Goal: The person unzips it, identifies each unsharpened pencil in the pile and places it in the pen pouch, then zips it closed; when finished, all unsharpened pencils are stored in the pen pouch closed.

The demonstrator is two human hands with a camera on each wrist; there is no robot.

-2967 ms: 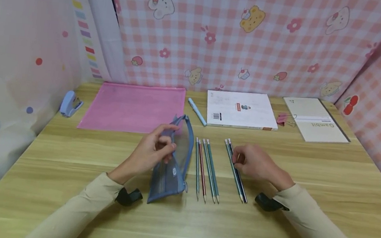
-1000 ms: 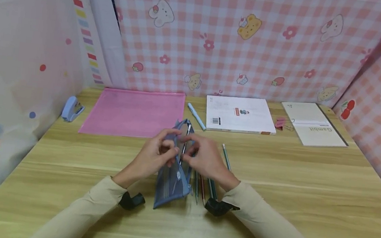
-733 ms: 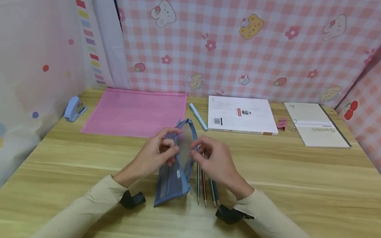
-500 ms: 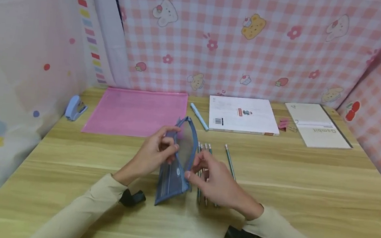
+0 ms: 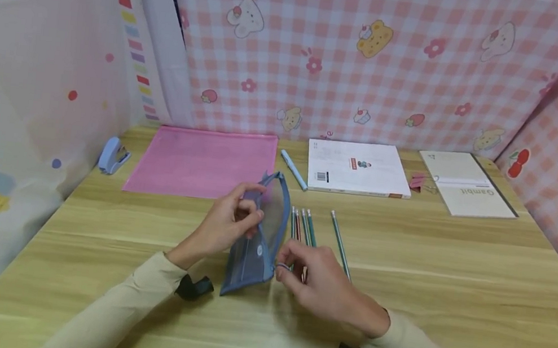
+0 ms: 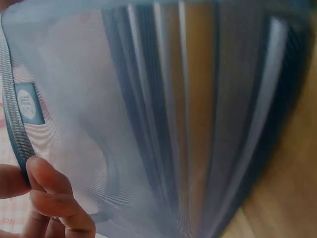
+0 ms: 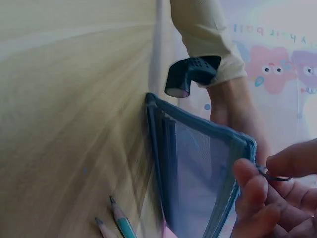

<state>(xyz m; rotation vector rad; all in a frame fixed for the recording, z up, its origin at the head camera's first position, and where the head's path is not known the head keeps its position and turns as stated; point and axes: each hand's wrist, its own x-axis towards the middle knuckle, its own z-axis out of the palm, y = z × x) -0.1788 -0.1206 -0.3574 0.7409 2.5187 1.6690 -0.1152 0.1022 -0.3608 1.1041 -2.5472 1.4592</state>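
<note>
My left hand pinches the upper edge of a blue mesh pencil case, which stands on its side with its zip opening gaping. At the case's near end, my right hand pinches the small zipper pull between thumb and finger. Several pencils lie side by side just right of the case, partly hidden by the right hand. A single green pencil lies farther right. Through the mesh in the left wrist view, long stripes appear; I cannot tell whether they are pencils or folds.
Along the back of the wooden table lie a pink pouch, a light blue pen, a white book, a pink binder clip and a cream notebook. A blue stapler stands at the left edge.
My right hand took a dark pencil from the right-hand pair, brought it into the case's opening and let go. It then moved down to the zipper pull. The left hand kept its grip.
</note>
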